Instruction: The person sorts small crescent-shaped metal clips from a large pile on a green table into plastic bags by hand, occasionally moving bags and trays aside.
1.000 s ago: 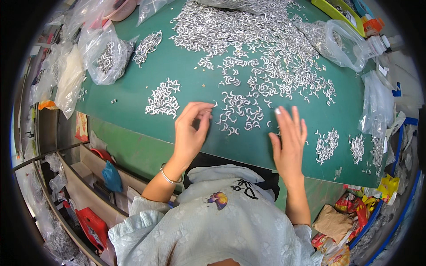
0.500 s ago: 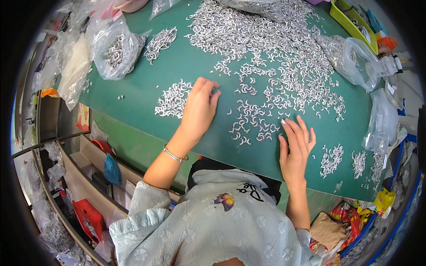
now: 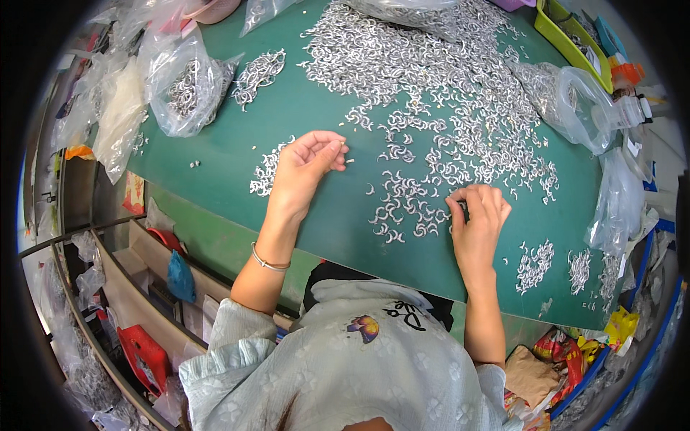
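Note:
Small silver crescent-shaped metal pieces lie in a loose cluster between my two hands. My left hand is over the table beside a smaller heap of crescents, partly covering it. Its fingers are curled with the thumb pressed against them; whatever they hold is too small to make out. A tiny pale bit shows by those fingertips. At the cluster's right edge, my right hand bends its fingers down, thumb and forefinger close together. What lies in that pinch cannot be made out.
A large spread of crescents covers the far part of the green table. Clear bags stand far left, another bag far right. Small piles sit near right. A yellow-green basket is at the far right corner.
My left hand has shifted left, its fingers curling in, and now covers more of the smaller heap. The fingers of my right hand have gone from spread to bent together.

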Action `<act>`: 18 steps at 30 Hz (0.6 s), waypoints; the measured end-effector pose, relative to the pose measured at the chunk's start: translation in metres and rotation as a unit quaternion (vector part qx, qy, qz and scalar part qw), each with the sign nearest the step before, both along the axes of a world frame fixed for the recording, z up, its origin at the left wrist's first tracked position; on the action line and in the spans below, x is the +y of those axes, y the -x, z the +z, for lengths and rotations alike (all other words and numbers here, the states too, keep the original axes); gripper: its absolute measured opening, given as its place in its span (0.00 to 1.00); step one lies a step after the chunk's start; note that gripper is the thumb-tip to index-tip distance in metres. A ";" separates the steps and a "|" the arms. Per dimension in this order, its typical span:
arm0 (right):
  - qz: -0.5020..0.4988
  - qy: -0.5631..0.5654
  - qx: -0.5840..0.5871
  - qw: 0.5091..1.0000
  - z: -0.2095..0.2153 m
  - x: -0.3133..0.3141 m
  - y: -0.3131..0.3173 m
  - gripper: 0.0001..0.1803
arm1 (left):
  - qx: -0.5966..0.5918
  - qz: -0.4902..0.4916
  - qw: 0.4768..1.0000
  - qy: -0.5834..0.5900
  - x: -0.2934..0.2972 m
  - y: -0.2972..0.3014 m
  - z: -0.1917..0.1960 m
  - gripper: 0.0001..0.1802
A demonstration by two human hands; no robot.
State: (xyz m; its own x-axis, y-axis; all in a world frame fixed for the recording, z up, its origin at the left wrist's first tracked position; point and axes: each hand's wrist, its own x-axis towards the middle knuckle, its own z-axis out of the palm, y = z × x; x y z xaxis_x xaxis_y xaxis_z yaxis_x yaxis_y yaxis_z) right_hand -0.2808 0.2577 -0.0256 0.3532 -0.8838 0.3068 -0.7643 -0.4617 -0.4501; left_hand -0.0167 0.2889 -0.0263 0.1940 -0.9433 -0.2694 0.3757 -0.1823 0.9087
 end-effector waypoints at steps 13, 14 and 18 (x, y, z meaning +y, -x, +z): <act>0.019 0.011 -0.003 1.000 -0.002 -0.005 -0.005 0.10 | -0.537 -0.037 0.841 0.050 0.004 0.010 0.000 0.09; 0.027 0.024 0.005 0.999 0.000 -0.006 -0.004 0.10 | -0.543 -0.047 0.837 0.056 0.002 0.010 -0.001 0.08; 0.036 0.016 0.003 0.999 0.004 -0.007 -0.008 0.09 | -0.508 -0.059 0.858 0.051 -0.002 0.013 0.007 0.05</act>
State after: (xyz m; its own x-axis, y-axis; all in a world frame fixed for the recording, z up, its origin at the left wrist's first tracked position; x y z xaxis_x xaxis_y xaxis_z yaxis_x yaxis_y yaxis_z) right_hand -0.2726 0.2509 -0.0214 0.4182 -0.8453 0.3326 -0.7307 -0.5306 -0.4296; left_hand -0.0293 0.2867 -0.0190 0.1819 -0.9810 0.0669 -0.6346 -0.0652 0.7701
